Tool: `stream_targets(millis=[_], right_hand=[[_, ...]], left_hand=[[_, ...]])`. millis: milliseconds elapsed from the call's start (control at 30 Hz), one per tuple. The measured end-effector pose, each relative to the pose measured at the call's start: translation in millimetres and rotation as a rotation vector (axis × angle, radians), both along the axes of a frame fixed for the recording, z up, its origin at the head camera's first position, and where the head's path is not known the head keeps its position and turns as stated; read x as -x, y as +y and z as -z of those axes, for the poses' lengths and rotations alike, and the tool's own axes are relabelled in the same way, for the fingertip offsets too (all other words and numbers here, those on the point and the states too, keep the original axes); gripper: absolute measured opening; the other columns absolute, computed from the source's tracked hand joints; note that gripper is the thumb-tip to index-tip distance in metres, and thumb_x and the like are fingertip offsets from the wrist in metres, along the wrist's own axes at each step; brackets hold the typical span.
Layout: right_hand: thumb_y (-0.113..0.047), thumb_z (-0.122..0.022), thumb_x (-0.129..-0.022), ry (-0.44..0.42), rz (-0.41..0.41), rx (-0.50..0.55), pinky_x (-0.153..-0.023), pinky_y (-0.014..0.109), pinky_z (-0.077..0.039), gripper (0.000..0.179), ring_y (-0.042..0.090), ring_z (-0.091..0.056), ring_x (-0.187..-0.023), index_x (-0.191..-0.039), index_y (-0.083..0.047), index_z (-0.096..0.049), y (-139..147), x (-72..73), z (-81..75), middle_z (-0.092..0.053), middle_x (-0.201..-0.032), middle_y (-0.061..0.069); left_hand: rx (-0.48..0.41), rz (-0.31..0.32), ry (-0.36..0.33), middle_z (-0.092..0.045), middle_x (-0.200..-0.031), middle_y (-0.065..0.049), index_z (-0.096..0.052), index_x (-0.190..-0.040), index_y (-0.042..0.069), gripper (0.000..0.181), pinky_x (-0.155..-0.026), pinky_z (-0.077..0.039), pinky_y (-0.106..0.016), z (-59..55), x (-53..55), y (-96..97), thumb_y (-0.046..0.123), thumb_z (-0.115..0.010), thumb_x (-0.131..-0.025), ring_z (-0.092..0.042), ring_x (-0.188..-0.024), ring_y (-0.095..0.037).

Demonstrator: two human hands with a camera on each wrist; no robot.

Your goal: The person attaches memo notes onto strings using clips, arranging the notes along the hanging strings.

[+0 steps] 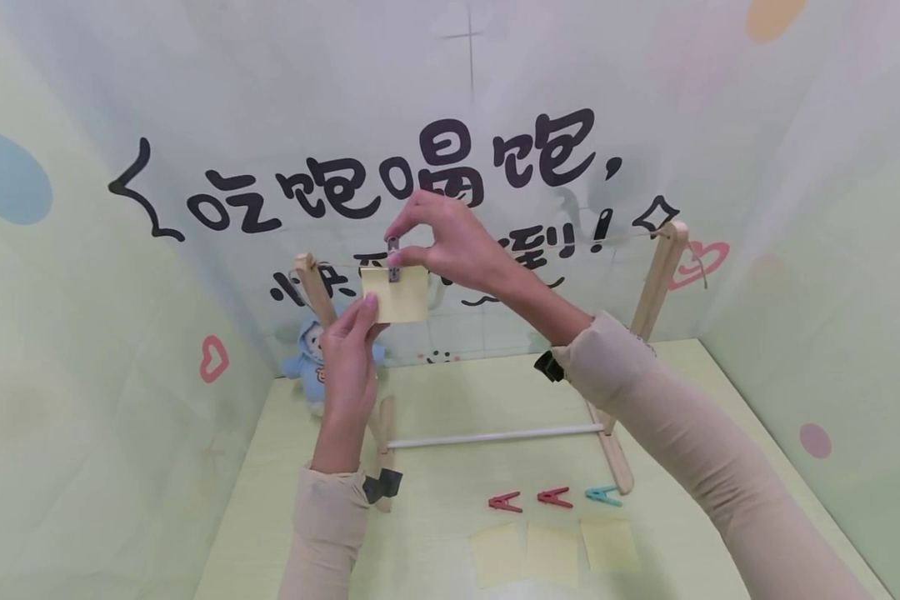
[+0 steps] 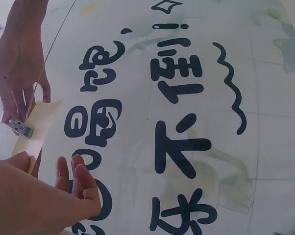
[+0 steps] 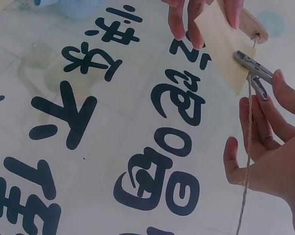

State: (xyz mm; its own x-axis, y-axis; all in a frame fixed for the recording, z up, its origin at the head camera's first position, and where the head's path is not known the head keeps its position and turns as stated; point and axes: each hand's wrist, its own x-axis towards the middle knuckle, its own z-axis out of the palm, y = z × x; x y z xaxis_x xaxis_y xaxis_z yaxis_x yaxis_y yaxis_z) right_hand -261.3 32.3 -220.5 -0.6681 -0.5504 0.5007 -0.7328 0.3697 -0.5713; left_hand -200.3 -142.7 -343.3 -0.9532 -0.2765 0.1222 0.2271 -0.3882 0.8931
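My left hand (image 1: 351,350) pinches a pale yellow paper square (image 1: 411,304) by its left side, thumb in front. With thumb and fingertips, my right hand (image 1: 453,237) pinches a grey clothespin (image 1: 393,274) at the paper's top edge. A thin string (image 3: 247,171) runs past that edge; in the right wrist view the clothespin's jaws sit over the paper where it meets the string. The left wrist view shows the clothespin (image 2: 20,127) on the paper (image 2: 37,125) between both hands. Whether the paper is folded over the string I cannot tell.
The string spans two wooden posts (image 1: 654,287), joined lower down by a white rod (image 1: 495,437). Two red clothespins (image 1: 555,497) and a blue clothespin (image 1: 603,496) lie on the table (image 1: 435,533), above three yellow paper squares (image 1: 553,554). A blue-clothed plush toy (image 1: 311,367) sits behind my left hand.
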Motion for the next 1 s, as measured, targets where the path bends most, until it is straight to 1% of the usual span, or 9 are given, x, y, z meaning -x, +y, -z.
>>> stream_targets(millis=[100, 267, 400, 500, 633, 700, 767, 933, 1000], right_hand=[[-0.011, -0.088, -0.095, 0.003, -0.006, -0.043, -0.107, 0.033, -0.048, 0.027, 0.024, -0.065, -0.117, -0.117, 0.002, -0.08, 0.4, 0.6, -0.1, -0.073, -0.12, 0.013], [-0.013, -0.085, -0.098, -0.029, -0.019, -0.076, -0.11, 0.034, -0.05, 0.033, 0.025, -0.068, -0.12, -0.127, 0.001, -0.076, 1.7, 0.8, 0.9, -0.07, -0.133, 0.012], [-0.014, -0.087, -0.097, -0.044, -0.029, -0.032, -0.114, 0.036, -0.05, 0.045, 0.027, -0.071, -0.121, -0.137, 0.001, -0.071, 8.2, -1.2, 3.6, -0.067, -0.14, 0.013], [-0.014, -0.088, -0.096, -0.016, -0.011, 0.021, -0.113, 0.038, -0.051, 0.048, 0.027, -0.072, -0.121, -0.137, 0.001, -0.071, 19.6, -6.6, 4.9, -0.067, -0.141, 0.013], [-0.012, -0.084, -0.098, 0.09, 0.031, 0.103, -0.108, 0.039, -0.052, 0.038, 0.025, -0.072, -0.117, -0.133, 0.001, -0.073, 42.4, -21.1, 7.5, -0.069, -0.137, 0.013], [-0.01, -0.081, -0.101, 0.148, 0.048, 0.14, -0.107, 0.037, -0.052, 0.031, 0.024, -0.071, -0.117, -0.129, 0.001, -0.075, 56.0, -30.7, 10.8, -0.071, -0.134, 0.013], [-0.007, -0.078, -0.102, 0.187, 0.061, 0.163, -0.106, 0.033, -0.052, 0.026, 0.023, -0.069, -0.12, -0.127, 0.0, -0.076, 70.0, -41.7, 15.8, -0.072, -0.131, 0.013], [0.002, -0.077, -0.099, 0.223, 0.057, 0.176, -0.108, 0.024, -0.05, 0.022, 0.024, -0.067, -0.124, -0.122, 0.0, -0.078, 101.3, -67.6, 34.8, -0.075, -0.128, 0.013], [0.005, -0.077, -0.098, 0.231, 0.051, 0.157, -0.109, 0.021, -0.048, 0.024, 0.025, -0.068, -0.123, -0.121, 0.001, -0.078, 111.9, -75.7, 43.5, -0.075, -0.127, 0.012]], left_hand=[[0.001, -0.002, 0.002, -0.072, -0.125, -0.005, -0.071, -0.138, -0.004, 0.031, -0.106, -0.055, -0.027, 1.7, 0.2, 0.4, 0.014, -0.063, -0.113, -0.071, -0.108, -0.014], [-0.005, -0.004, -0.003, -0.073, -0.114, 0.0, -0.081, -0.118, 0.006, 0.019, -0.102, -0.056, -0.027, 3.4, 0.3, 2.7, 0.013, -0.064, -0.112, -0.071, -0.102, -0.012], [-0.008, 0.0, -0.005, -0.071, -0.11, 0.002, -0.082, -0.109, 0.012, 0.019, -0.099, -0.056, -0.028, 3.9, -0.1, 4.4, 0.013, -0.064, -0.112, -0.069, -0.097, -0.011], [-0.003, 0.011, -0.008, -0.069, -0.11, 0.002, -0.08, -0.104, 0.013, 0.018, -0.101, -0.056, -0.03, 4.7, -0.5, 4.9, 0.013, -0.064, -0.113, -0.068, -0.096, -0.01], [0.014, 0.019, 0.001, -0.067, -0.109, 0.003, -0.077, -0.101, 0.013, 0.017, -0.1, -0.057, -0.03, 6.1, -0.8, 5.2, 0.013, -0.063, -0.113, -0.067, -0.096, -0.009], [0.029, 0.017, 0.004, -0.066, -0.108, 0.003, -0.075, -0.102, 0.013, 0.016, -0.1, -0.057, -0.031, 6.7, -1.2, 5.3, 0.013, -0.063, -0.113, -0.067, -0.096, -0.009], [0.049, 0.016, 0.001, -0.065, -0.108, 0.003, -0.073, -0.103, 0.012, 0.014, -0.1, -0.057, -0.031, 7.4, -1.4, 5.0, 0.014, -0.063, -0.113, -0.067, -0.098, -0.009], [0.115, 0.026, -0.014, -0.065, -0.111, 0.003, -0.069, -0.114, 0.006, 0.014, -0.105, -0.056, -0.034, 10.7, -1.5, 2.6, 0.019, -0.062, -0.114, -0.068, -0.104, -0.011], [0.122, 0.033, -0.002, -0.066, -0.112, 0.003, -0.068, -0.119, 0.003, 0.017, -0.105, -0.056, -0.034, 11.6, -0.9, 1.7, 0.019, -0.061, -0.114, -0.068, -0.108, -0.012]])
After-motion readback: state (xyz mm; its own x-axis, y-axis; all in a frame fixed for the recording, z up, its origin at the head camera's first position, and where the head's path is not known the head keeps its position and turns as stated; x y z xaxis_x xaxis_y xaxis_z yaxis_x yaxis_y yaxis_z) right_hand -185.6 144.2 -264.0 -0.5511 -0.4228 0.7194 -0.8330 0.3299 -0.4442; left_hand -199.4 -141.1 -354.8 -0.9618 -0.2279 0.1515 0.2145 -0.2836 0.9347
